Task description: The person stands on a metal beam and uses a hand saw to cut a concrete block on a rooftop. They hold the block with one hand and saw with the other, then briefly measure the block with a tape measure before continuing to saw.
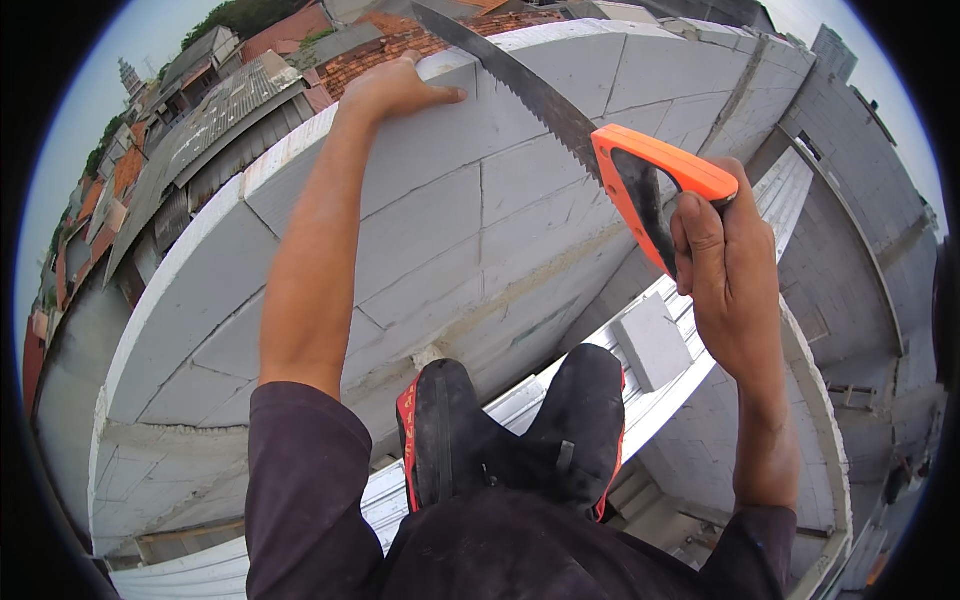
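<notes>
My right hand (728, 262) is wrapped round the orange and black handle of a hand saw (548, 100). Its dark toothed blade slants up and left, with the tip beyond the top edge of a wall of light grey blocks (530, 180). Whether the teeth touch the wall, I cannot tell. At the wall's top, my left hand (398, 90) grips a block (447, 68), thumb on the near face and fingers hooked over the top, partly hidden. This block lies left of the blade.
Below the wall runs a ribbed metal strip (510, 405) beside my knees, with a loose grey block (652, 340) on it. A lower space with more block walls (835, 265) drops away at right. Beyond the wall, rooftops (215, 110) lie far below.
</notes>
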The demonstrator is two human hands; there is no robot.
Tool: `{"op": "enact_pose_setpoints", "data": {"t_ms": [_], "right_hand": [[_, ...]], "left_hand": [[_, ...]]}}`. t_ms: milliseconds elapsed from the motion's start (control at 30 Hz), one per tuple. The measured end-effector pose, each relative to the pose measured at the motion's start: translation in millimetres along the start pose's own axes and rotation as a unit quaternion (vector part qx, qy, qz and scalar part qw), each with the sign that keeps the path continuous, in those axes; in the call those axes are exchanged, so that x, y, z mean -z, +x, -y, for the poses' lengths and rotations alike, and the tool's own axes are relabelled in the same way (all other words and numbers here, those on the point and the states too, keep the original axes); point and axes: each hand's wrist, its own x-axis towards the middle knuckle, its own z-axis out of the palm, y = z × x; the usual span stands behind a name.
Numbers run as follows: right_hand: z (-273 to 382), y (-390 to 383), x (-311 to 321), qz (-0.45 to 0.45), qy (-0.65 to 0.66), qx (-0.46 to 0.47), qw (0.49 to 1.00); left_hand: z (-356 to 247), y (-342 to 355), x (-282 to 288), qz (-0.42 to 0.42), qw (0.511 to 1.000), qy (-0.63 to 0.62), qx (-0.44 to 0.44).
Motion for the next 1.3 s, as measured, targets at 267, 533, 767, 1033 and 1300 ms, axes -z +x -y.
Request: {"op": "enact_pose_setpoints", "data": {"t_ms": [267, 533, 767, 1033, 1300], "right_hand": [[-1.6, -6.9, 0.6, -0.022, 0.007, 0.021, 1.000], [-11.4, 70.5, -26.9, -0.040, -0.113, 0.075, 0.990], [-0.5, -26.9, 5.0, -0.021, 0.018, 0.005, 1.000], [-21.2, 53.4, -28.1, -0.027, -0.067, 0.038, 0.997], [-6.0, 15.5, -10.3, -0.007, -0.013, -0.015, 1.000]], "left_hand": [[16.6, 15.4, -2.9, 0.021, 1.000, -0.021, 0.002], [-13.1, 20.5, 1.4, 0.041, 0.998, -0.054, -0.014], [9.4, 6.8, -6.1, 0.004, 1.000, -0.018, -0.001], [-9.9, 21.1, -2.6, 0.021, 0.999, -0.037, -0.021], [1.7, 5.8, 2.5, 0.018, 0.999, -0.029, 0.013]]}}
